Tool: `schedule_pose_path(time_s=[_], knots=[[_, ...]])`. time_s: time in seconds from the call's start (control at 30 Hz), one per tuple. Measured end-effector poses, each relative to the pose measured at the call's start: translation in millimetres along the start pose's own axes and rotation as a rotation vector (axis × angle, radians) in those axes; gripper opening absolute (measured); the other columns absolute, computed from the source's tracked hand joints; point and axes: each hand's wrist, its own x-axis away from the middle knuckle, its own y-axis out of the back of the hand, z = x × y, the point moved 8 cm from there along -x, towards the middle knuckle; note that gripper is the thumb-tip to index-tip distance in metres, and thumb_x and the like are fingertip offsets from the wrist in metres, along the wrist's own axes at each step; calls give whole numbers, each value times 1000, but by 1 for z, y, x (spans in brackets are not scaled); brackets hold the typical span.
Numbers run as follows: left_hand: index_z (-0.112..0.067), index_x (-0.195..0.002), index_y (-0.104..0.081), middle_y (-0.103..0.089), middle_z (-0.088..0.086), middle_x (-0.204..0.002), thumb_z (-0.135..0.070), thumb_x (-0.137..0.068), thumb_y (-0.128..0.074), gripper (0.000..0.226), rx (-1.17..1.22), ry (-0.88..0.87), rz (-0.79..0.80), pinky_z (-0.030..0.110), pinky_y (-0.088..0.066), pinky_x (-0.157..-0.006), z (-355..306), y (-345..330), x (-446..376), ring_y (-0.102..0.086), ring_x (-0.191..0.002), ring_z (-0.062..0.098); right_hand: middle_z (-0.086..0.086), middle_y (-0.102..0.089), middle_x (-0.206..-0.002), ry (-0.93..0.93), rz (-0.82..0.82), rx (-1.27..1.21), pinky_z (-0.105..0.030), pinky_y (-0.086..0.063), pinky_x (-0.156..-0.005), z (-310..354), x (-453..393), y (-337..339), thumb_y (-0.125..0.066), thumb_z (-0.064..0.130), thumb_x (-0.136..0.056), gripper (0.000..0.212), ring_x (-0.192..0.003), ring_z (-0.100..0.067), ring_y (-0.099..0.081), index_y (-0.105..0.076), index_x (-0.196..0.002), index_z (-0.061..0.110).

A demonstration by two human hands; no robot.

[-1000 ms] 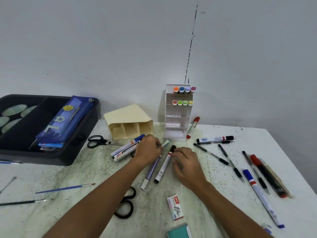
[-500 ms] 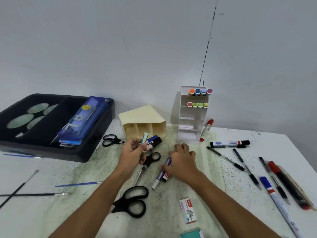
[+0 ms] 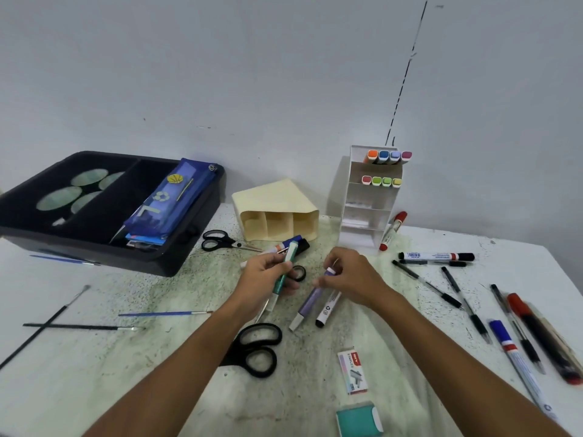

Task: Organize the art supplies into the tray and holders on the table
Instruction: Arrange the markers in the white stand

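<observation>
The left hand [image 3: 266,274] curls its fingers round a teal marker [image 3: 285,269], held tilted above the bench [image 3: 94,373]. The right hand [image 3: 353,279] pinches the upper end of a purple marker [image 3: 310,302], whose lower tip rests on the bench just beside a white marker with a black cap [image 3: 328,309] (a recycling symbol shows on its barrel). A small box [image 3: 352,372] near the right forearm reads "STAPLES". The white tiered holder [image 3: 369,209] carries eight coloured markers in its top two rows; the cream holder [image 3: 279,216] lies on its side next to it. The black tray [image 3: 104,247] holds a blue pencil case [image 3: 170,203]. Black scissors [image 3: 255,348] lie between the forearms.
</observation>
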Motion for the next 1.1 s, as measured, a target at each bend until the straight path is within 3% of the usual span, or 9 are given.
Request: schedule_pose_path(time_s=[0.17, 0.37, 0.5, 0.7, 0.8, 0.9, 0.97, 1.03, 1.1], knots=[[-4, -98, -62, -74, 15, -95, -7, -98, -53, 10, -13, 30, 116, 39, -59, -67, 5, -22, -2, -71, -75, 28, -8, -68, -70, -75, 40, -525, -22, -47, -50, -5, 8, 14, -77, -4, -75, 28, -58, -15, -64, -61, -94, 8], [-5, -108, -51, -70, 25, -104, -12, -102, -44, 13, 23, 156, 404, 40, -59, -63, 18, -77, 4, -70, -68, 34, -5, -74, -85, -165, -66, -869, -24, -46, -55, -29, 22, 42, -66, -17, -76, 32, -64, -15, -63, -63, -99, 6], [-6, -114, -54, -71, 20, -93, -13, -101, -46, 17, -20, 239, 445, 34, -52, -53, 29, -111, 6, -62, -58, 28, -6, -75, -89, -169, -132, -809, -21, -37, -50, -44, 40, 66, -63, -19, -78, 37, -61, -12, -60, -63, -107, 2], [-2, -100, -55, -64, 11, -73, -10, -98, -53, 9, 15, 258, 517, 28, -43, -46, 38, -181, 13, -51, -51, 19, -8, -69, -100, -213, -322, -660, -23, -47, -55, -83, 78, 116, -69, -14, -77, 40, -70, -13, -66, -63, -107, 13], [1, -99, -55, -65, 14, -74, -5, -97, -50, 8, 110, 317, 555, 28, -46, -46, 42, -212, 17, -55, -52, 20, -10, -70, -101, -242, -407, -707, -26, -51, -59, -107, 102, 137, -67, -11, -80, 34, -78, -20, -70, -63, -107, 10], [5, -104, -55, -69, 18, -80, 0, -97, -47, 11, 170, 377, 586, 30, -53, -49, 47, -237, 22, -62, -57, 23, -10, -73, -96, -269, -503, -647, -24, -53, -57, -132, 127, 162, -64, -9, -83, 27, -72, -17, -70, -66, -99, 13], [6, -106, -56, -70, 18, -83, 1, -98, -46, 13, 158, 390, 609, 32, -56, -53, 50, -251, 25, -64, -60, 24, -8, -73, -93, -298, -600, -480, -19, -51, -57, -149, 146, 181, -60, -6, -86, 23, -70, -14, -69, -66, -93, 15], [5, -106, -57, -70, 18, -84, 1, -98, -46, 14, 144, 402, 624, 33, -57, -55, 54, -263, 27, -65, -61, 25, 0, -71, -93, -351, -727, -147, -16, -48, -64, -164, 167, 203, -60, 4, -90, 17, -75, -10, -65, -67, -90, 19], [5, -109, -56, -70, 19, -85, 1, -98, -46, 15, 136, 420, 632, 34, -57, -56, 57, -273, 31, -65, -62, 26, 1, -69, -100, -447, -758, 154, -24, -50, -76, -179, 183, 218, -59, 11, -91, 14, -86, -13, -63, -70, -97, 18]])
